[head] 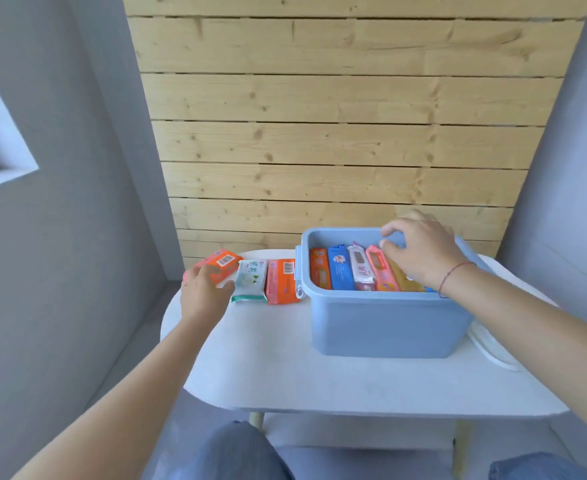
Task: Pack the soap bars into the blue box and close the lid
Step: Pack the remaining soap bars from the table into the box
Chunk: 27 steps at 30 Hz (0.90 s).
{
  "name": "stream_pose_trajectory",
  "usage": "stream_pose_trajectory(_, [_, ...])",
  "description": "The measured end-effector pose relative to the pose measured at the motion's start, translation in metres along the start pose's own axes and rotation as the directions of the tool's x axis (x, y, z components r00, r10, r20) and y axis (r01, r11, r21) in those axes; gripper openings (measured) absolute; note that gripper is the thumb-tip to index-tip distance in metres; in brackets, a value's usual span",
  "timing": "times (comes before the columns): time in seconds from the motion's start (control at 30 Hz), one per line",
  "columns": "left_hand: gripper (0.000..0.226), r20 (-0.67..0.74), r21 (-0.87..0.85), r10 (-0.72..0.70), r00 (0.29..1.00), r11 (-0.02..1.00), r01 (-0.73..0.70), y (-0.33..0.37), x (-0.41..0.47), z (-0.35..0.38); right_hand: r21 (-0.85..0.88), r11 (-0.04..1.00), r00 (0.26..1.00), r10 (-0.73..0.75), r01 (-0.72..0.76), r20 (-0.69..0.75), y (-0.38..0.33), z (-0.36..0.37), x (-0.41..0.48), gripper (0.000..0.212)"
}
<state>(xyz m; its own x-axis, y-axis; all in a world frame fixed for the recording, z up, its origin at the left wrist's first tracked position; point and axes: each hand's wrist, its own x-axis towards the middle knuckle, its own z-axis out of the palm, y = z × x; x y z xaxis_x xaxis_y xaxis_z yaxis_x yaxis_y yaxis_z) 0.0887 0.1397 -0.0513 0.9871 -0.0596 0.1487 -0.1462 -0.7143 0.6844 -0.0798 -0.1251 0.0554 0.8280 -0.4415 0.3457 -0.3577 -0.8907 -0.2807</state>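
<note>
Denim knees point(236, 452) below the tabletop point(319, 382); left hand point(203, 289) closes on an orange soap bar point(221, 265), right hand point(420, 247) loosely curled over bars in the blue box point(382, 327), gripping nothing.

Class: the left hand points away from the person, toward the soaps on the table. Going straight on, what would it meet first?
Probably the tilted orange soap: the left hand is already at it. The white soap lies just to its right.

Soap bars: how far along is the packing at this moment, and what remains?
Done: five or more bars stand on edge in the blue box. In hand: the left hand grips the tilted orange bar on the table, while the right hand fingers the packed pink bar. Left: that bar, the white-green bar, another orange bar, then the lid; a white piece beside the box may be it.
</note>
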Motion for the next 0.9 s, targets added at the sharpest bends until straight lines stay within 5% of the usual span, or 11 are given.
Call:
stream_pose_trajectory(0.13, [0.056,-0.014,0.141,-0.004,1.000,0.990,0.006,-0.028,0.039,0.010,0.089,0.995,0.998,-0.043,0.039,0.043,-0.031,0.015,0.003,0.023])
stream_pose_trajectory(0.4, [0.076,0.209,0.350,-0.035,0.977,0.936,-0.041,-0.066,0.111,0.029,0.231,0.973,0.997,-0.004,0.020,-0.072,-0.023,0.024,-0.001,0.017])
stream_pose_trajectory(0.8, [0.049,-0.199,-0.059,-0.047,0.979,0.998,0.036,-0.047,0.070,0.016,0.264,0.964,1.000,-0.013,0.012,0.001,-0.028,0.033,0.003,0.019])
stream_pose_trajectory(0.9, [0.034,-0.203,-0.304,0.035,0.979,0.948,-0.097,-0.007,0.044,-0.011,0.322,0.938,0.991,-0.127,0.131,-0.032,-0.036,0.022,0.003,0.032])
